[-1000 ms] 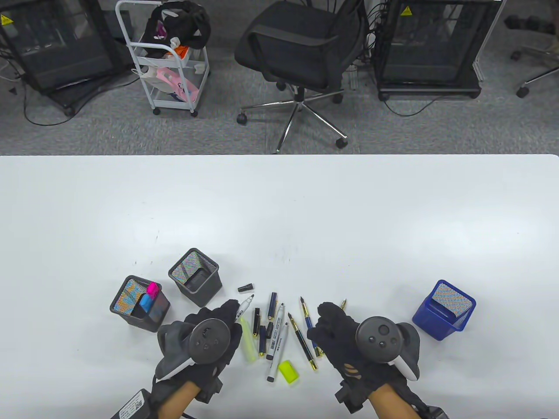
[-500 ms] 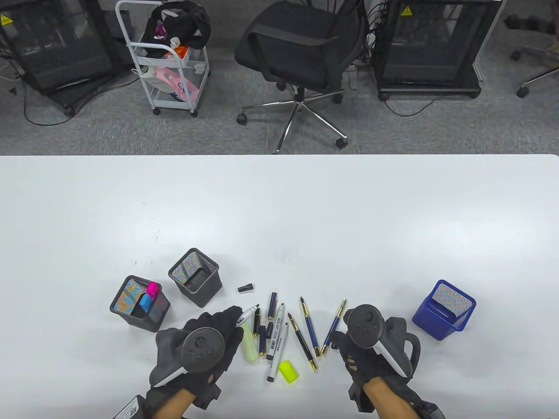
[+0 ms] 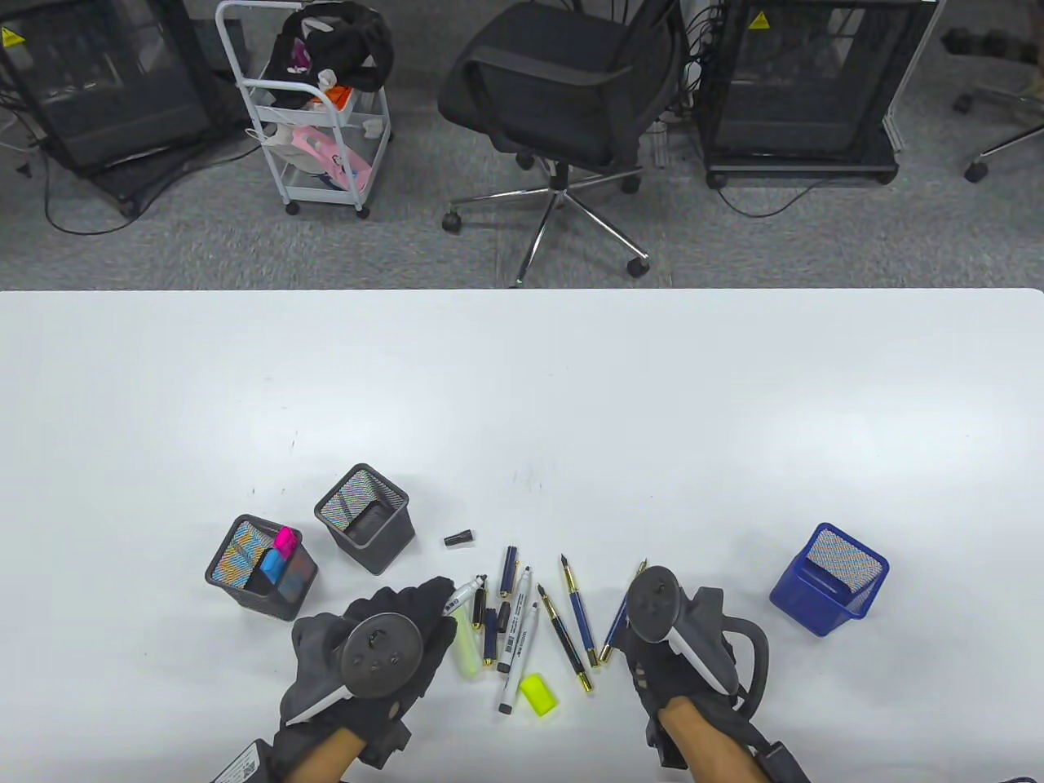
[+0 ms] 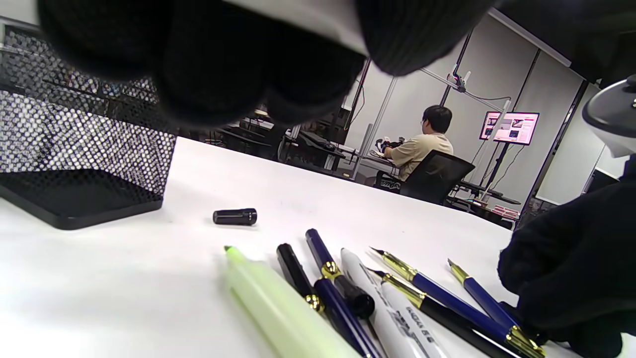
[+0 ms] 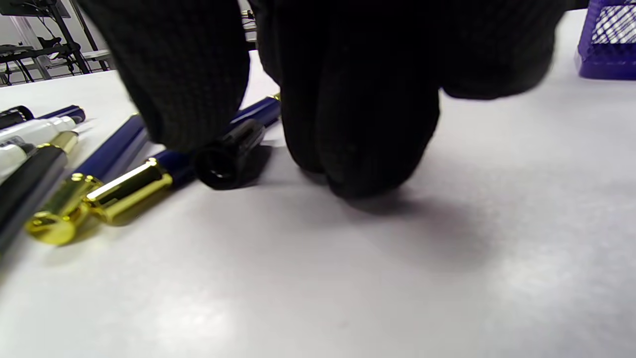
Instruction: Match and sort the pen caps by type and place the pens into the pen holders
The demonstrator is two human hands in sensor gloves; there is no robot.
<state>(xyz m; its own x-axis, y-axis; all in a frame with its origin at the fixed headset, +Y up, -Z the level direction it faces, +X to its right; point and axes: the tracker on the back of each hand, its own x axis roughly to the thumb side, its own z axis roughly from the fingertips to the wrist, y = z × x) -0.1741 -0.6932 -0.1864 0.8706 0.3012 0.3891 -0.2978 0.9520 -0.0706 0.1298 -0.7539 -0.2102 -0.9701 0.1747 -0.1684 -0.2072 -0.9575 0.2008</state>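
My left hand (image 3: 436, 594) grips an uncapped white marker (image 3: 463, 593), its tip pointing right over the pile of pens. My right hand (image 5: 268, 154) is lowered onto the table. Its thumb and fingers (image 5: 357, 124) stand either side of a small black cap (image 5: 226, 159), a narrow gap showing on the finger side. That cap lies against a blue fountain pen (image 3: 613, 628). A second black cap (image 3: 459, 538) lies alone near the black mesh holder (image 3: 391, 542). A yellow highlighter (image 3: 466, 644), its yellow cap (image 3: 539, 695), another white marker (image 3: 515, 652) and several fountain pens lie between my hands.
A second black mesh holder (image 3: 273, 602) at the left carries a pink and a blue highlighter. A blue mesh holder (image 3: 816, 599) stands to the right of my right hand. Beyond the table's far edge are an office chair (image 3: 563, 90) and a white cart (image 3: 314, 122).
My right hand has rolled over and dropped its fingers to the table beside the blue pen and black cap. My left hand drew back slightly, swinging the marker tip rightward.
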